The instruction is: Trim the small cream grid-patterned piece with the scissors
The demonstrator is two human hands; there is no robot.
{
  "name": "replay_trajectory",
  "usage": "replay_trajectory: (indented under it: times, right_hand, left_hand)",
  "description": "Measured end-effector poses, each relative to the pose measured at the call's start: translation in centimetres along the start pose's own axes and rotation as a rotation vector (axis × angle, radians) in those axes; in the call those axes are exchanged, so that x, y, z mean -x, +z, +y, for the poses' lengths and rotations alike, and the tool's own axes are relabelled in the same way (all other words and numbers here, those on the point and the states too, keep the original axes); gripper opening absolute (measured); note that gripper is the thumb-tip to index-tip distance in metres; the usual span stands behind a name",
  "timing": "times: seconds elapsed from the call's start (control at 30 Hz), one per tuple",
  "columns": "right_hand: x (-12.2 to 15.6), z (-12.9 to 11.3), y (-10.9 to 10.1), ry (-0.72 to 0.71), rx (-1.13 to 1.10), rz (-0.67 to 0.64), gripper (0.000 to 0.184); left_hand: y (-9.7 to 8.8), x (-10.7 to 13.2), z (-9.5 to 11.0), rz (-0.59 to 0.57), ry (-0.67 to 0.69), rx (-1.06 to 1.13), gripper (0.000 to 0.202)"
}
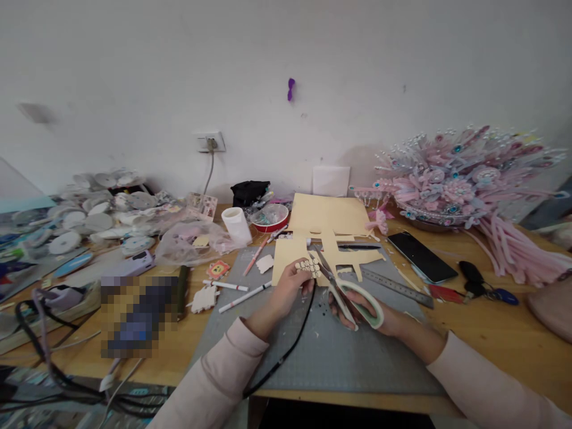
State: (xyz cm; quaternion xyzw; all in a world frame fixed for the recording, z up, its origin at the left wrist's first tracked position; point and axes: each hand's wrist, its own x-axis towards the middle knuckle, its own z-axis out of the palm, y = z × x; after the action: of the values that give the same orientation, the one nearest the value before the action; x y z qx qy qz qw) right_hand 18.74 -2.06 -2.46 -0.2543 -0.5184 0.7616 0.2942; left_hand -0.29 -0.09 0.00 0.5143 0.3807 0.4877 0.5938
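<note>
My left hand (291, 287) pinches a small paper cutout (307, 267) with black outlines of rounded shapes drawn on it. In my right hand (357, 307) is a pair of scissors (376, 311) with pale green-white handles, my fingers through the loops. The blades are parted and point up and left, close to the cutout's right edge; whether they touch it I cannot tell. Behind both hands lies tan card (330, 247) with pieces cut away. A black cord (290, 351) runs from near my left hand to the mat's front edge.
On the grey cutting mat (348, 369) lie markers (245, 297), a steel ruler (397, 287) and white cutouts (204, 299). A phone (422, 257) and keys (478, 283) sit to the right, before a pink beaded headdress (456, 179). White spools (65, 242) and cables crowd the left.
</note>
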Motion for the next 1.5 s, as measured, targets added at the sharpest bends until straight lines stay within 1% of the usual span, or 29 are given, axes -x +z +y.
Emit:
replay_trajectory:
  times: [0.17,0.33,0.47,0.63,0.73,0.83,1.03,1.27,1.5]
  right_hand:
    - [-0.01,-0.20,0.23,0.001,0.000,0.001,0.048]
    - [-0.01,-0.08,0.12,-0.021,-0.004,-0.023,0.043]
    - [-0.10,-0.07,0.06,-0.016,-0.008,-0.027,0.042]
    - [-0.13,-0.04,0.08,-0.009,-0.003,0.002,0.043]
    - [-0.12,0.13,-0.04,-0.001,0.011,0.014,0.045]
    - [-0.10,0.18,-0.09,-0.005,0.023,-0.001,0.045]
    - [-0.10,0.06,0.01,-0.018,0.027,-0.001,0.044]
    - [-0.08,-0.05,-0.03,0.000,0.050,-0.001,0.048]
    - [-0.11,0.01,-0.09,-0.001,0.063,-0.016,0.048]
  left_hand:
    - [-0.04,0.07,-0.21,-0.016,-0.038,-0.026,0.007]
    - [0.06,0.19,-0.01,-0.024,-0.032,-0.031,0.007]
    - [0.04,0.22,0.08,-0.057,-0.031,-0.055,0.008]
    - [0.02,0.19,0.09,-0.084,-0.030,-0.060,0.009]
    - [0.12,0.21,0.10,-0.091,-0.047,-0.057,0.012]
    - [0.27,0.24,0.12,-0.091,-0.067,-0.062,0.016]
    - [0.44,0.22,0.03,-0.109,-0.082,-0.098,0.018]
    - [0.56,0.22,-0.40,-0.120,-0.083,-0.084,0.025]
    - [0.72,0.11,-0.46,-0.125,-0.085,-0.080,0.023]
